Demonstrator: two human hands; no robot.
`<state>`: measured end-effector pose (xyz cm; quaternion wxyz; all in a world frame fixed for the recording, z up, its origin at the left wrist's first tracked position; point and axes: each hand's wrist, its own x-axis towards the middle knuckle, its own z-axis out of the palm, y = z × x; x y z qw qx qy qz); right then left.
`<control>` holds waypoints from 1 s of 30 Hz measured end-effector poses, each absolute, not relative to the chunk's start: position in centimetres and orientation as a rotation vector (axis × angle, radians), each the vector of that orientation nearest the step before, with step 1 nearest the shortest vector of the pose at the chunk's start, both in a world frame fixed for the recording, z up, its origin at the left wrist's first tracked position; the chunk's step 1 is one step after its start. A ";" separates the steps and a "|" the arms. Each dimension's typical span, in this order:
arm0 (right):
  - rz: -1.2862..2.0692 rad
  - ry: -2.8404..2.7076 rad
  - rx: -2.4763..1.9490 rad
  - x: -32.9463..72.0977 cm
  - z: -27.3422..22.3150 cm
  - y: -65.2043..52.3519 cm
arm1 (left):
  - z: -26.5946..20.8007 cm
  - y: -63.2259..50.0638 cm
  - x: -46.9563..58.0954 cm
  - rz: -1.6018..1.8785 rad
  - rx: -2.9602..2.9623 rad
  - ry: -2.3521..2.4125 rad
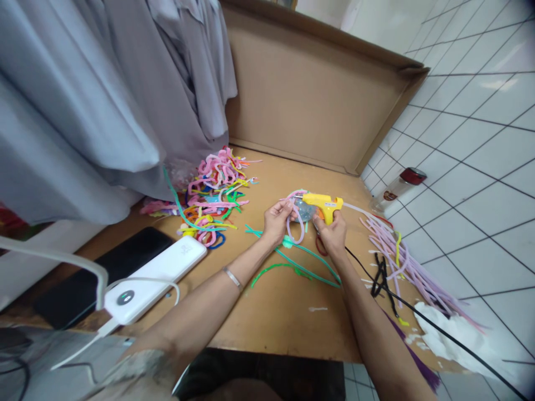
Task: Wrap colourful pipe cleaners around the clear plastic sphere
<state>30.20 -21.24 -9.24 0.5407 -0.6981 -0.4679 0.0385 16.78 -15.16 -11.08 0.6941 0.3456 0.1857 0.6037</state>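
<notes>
My left hand (276,221) pinches a looped lilac pipe cleaner (296,234) over the middle of the table, its loop hanging below the fingers. Wrapped round the handle of a yellow hot glue gun (321,201), my right hand (331,231) points the nozzle left, close to the held pipe cleaner. A pale glue stick (354,208) sticks out of the gun's back. Behind the hands, a clear bluish object (304,211) is partly hidden. Teal pipe cleaners (307,266) and a green one (270,269) lie on the table just below the hands.
Colourful pipe cleaners (217,189) are heaped at the back left. A white power bank (156,278) lies at left beside a black slab (144,245). Lilac pipe cleaners (412,267) spread at right near a red-lidded bottle (395,189). A black cord (434,323) crosses there. Cardboard (305,83) stands behind.
</notes>
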 end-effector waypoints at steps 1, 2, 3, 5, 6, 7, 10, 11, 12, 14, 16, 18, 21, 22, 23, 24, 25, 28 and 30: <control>0.099 -1.124 -1.661 30.1 -9.4 -21.2 | -11.1 -15.1 16.8 1.346 0.769 0.417; 0.105 -1.131 -1.664 30.1 -9.5 -21.2 | -11.1 -15.2 16.8 1.343 0.770 0.415; 0.108 -1.132 -1.666 30.1 -9.5 -21.2 | -11.1 -15.2 16.8 1.341 0.775 0.412; 0.098 -1.113 -1.672 30.2 -9.5 -21.1 | -11.1 -15.2 16.8 1.338 0.791 0.399; 0.086 -1.098 -1.673 30.3 -9.5 -21.1 | -11.1 -15.3 16.8 1.337 0.797 0.390; 0.074 -1.085 -1.670 30.3 -9.4 -21.1 | -11.1 -15.3 16.8 1.336 0.801 0.383; 0.060 -1.072 -1.652 30.4 -9.2 -21.2 | -11.2 -15.3 16.8 1.342 0.796 0.387; 0.061 -1.076 -1.648 30.4 -9.2 -21.2 | -11.2 -15.3 16.8 1.345 0.791 0.396; 0.064 -1.081 -1.648 30.4 -9.3 -21.2 | -11.2 -15.2 16.8 1.349 0.786 0.404; 0.077 -1.096 -1.648 30.3 -9.5 -21.1 | -11.1 -15.1 16.8 1.349 0.774 0.414; 0.106 -1.115 -1.642 30.2 -9.8 -21.1 | -11.1 -15.0 16.8 1.344 0.767 0.417; 0.125 -1.129 -1.640 30.2 -10.0 -21.1 | -11.2 -15.0 16.8 1.341 0.766 0.419; 0.093 -1.127 -1.663 30.2 -9.9 -21.0 | -11.2 -15.1 16.8 1.336 0.781 0.411; 0.078 -1.121 -1.671 30.3 -9.8 -21.1 | -11.2 -15.1 16.8 1.335 0.788 0.407; 0.067 -1.111 -1.675 30.3 -9.8 -21.1 | -11.2 -15.1 16.8 1.335 0.793 0.402; 0.060 -1.101 -1.675 30.3 -9.7 -21.1 | -11.3 -15.2 16.8 1.336 0.796 0.396; 0.056 -1.092 -1.673 30.4 -9.6 -21.1 | -11.3 -15.2 16.8 1.339 0.797 0.391; 0.062 -1.084 -1.665 30.3 -9.5 -21.2 | -11.3 -15.1 16.8 1.351 0.784 0.393; 0.092 -1.093 -1.658 30.2 -9.5 -21.2 | -11.2 -15.0 16.8 1.352 0.773 0.408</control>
